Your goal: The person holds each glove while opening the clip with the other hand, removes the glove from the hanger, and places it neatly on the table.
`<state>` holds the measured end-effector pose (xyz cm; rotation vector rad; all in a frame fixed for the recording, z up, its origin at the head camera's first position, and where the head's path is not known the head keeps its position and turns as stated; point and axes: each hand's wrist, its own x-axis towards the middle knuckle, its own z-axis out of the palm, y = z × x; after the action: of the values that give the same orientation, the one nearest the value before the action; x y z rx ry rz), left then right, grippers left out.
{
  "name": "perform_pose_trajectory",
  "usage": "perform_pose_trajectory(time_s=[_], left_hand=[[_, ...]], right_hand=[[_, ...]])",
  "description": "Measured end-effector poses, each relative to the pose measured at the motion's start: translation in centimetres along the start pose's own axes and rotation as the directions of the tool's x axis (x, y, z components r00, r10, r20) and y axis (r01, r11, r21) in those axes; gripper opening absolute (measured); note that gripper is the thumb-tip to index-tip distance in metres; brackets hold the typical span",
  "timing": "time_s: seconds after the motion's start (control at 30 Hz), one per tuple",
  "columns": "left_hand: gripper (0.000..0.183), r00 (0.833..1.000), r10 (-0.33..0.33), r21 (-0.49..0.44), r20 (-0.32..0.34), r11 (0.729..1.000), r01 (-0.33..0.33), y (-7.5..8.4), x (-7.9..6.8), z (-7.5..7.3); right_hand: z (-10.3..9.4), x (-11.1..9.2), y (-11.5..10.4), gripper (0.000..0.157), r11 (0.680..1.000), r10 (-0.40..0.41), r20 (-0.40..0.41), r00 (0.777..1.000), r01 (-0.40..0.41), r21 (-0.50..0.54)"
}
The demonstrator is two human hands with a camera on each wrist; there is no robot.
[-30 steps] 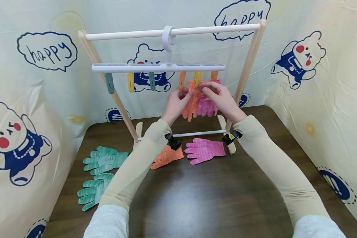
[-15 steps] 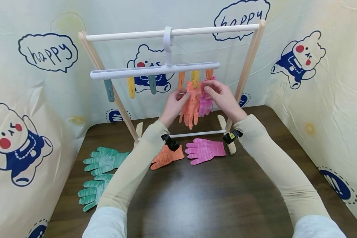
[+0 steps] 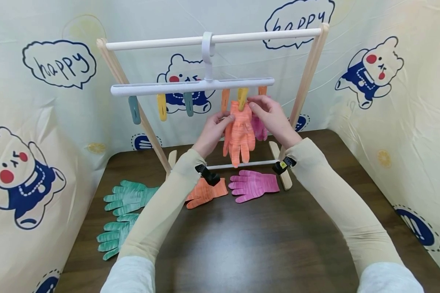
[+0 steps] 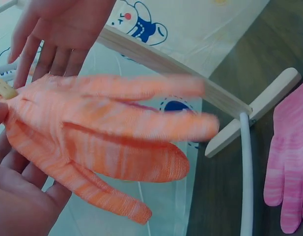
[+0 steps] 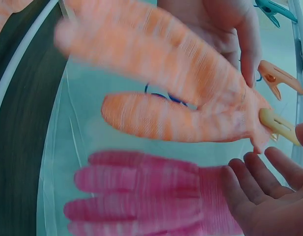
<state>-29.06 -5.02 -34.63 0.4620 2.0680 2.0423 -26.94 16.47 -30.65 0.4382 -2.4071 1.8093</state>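
An orange striped glove [image 3: 240,134] hangs cuff-up from a yellow clothespin [image 3: 243,99] on a white hanger [image 3: 168,87]. My left hand [image 3: 213,132] pinches the glove's left edge near the cuff, thumb in front and fingers behind it. Beside the clothespin is my right hand [image 3: 273,118]; in the right wrist view its fingers [image 5: 254,184] are spread and loosely bent below the cuff, holding nothing. Partly covered by that hand, a pink glove [image 3: 259,126] hangs farther right from an orange clothespin [image 3: 262,90].
Several other clothespins, such as the teal one [image 3: 134,110], dangle from the hanger. It hooks onto a rod [image 3: 150,43] of a wooden-legged rack. On the table [image 3: 242,244] lie a pink glove [image 3: 254,186], an orange glove [image 3: 207,191] and two green gloves [image 3: 130,197].
The orange glove has come closer to me and turned its flat side forward. My hands have shifted slightly, and the hanger has swung. The hanging pink glove is now more covered.
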Motion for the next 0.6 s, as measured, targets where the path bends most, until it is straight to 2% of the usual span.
perform_pose_trajectory(time_s=[0.13, 0.27, 0.47, 0.6], left_hand=[[0.038, 0.999, -0.001, -0.011, 0.047, 1.000, 0.002, 0.0, -0.1, 0.0], [0.037, 0.998, 0.010, -0.017, 0.065, 1.000, -0.009, -0.1, -0.3, 0.0], [0.039, 0.997, 0.015, -0.019, 0.071, 1.000, -0.013, -0.3, -0.3, 0.1], [0.038, 0.998, 0.019, 0.003, 0.065, 1.000, -0.019, -0.5, -0.2, 0.1]], right_hand=[[0.4, 0.4, -0.2, 0.048, 1.000, 0.002, -0.016, 1.000, -0.002, 0.026], [0.7, 0.9, -0.4, 0.051, 0.998, 0.027, -0.019, 0.999, -0.026, 0.064], [1.3, 1.2, -0.7, 0.050, 0.969, 0.037, 0.022, 0.999, -0.041, 0.242], [1.5, 1.3, -0.8, 0.047, 0.957, 0.023, 0.026, 0.999, -0.030, 0.289]])
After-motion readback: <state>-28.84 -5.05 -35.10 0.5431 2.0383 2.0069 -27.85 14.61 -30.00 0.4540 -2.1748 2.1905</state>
